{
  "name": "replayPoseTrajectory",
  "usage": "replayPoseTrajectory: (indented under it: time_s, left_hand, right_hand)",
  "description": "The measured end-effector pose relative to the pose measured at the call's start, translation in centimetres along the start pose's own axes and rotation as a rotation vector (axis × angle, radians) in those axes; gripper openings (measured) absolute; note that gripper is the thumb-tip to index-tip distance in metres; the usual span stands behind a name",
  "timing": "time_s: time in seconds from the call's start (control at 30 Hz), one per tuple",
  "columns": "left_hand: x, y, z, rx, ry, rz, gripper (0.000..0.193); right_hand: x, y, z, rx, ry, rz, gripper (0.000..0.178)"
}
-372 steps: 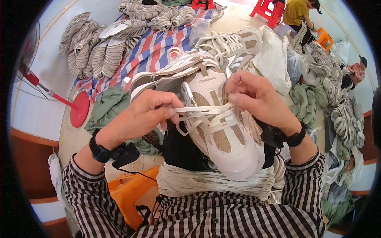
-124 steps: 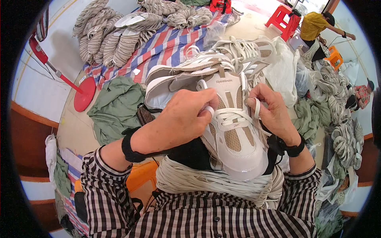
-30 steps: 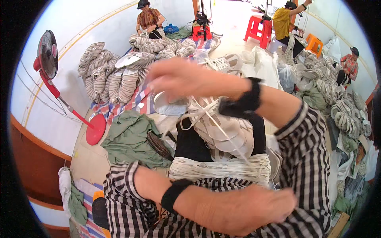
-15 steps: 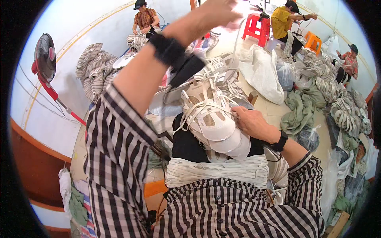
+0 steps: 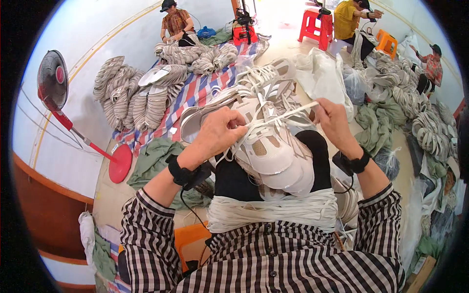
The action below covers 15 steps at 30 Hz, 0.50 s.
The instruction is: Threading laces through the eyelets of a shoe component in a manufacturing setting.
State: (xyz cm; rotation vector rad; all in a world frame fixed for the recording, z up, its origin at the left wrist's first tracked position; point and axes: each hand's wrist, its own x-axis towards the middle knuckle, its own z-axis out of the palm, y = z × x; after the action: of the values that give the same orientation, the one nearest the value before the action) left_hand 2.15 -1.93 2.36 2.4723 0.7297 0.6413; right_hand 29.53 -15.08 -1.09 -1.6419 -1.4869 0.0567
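Note:
A stack of white-and-beige sneaker uppers rests on my black-covered lap, toes toward me. Across the front of the top one, my left hand pinches white lacing at its left side. My right hand grips the end of a white shoelace, which stretches taut from the eyelets out to the right. Other loops of lace lie loosely over the tongue. A thick bundle of white laces lies across my waist. Behind the stack are more pale shoe uppers, partly overlapped.
A red floor fan stands at the left. Tied shoe-part bundles lie on a striped sheet. Three people sit working farther off. Green cloth, a white sack and a red stool are to the right.
My left hand has come down from high up in front to the lacing on the top shoe. My right hand has moved up and outward from the shoe's side, drawing the lace taut.

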Motion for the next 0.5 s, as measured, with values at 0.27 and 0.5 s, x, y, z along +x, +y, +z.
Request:
replayPoseTrajectory:
  time_s: [0.27, 0.5]
  left_hand:
    - [1.1, -0.8, 0.5, -0.109, 0.0, 0.015, 0.014]
    - [1.2, -0.6, 0.6, 0.092, 0.071, 0.117, 0.013]
  right_hand:
    - [3.2, -3.0, 0.1, 0.566, 0.154, 0.079, 0.023]
    - [3.4, -3.8, 0.2, 0.795, 0.103, 0.127, 0.025]
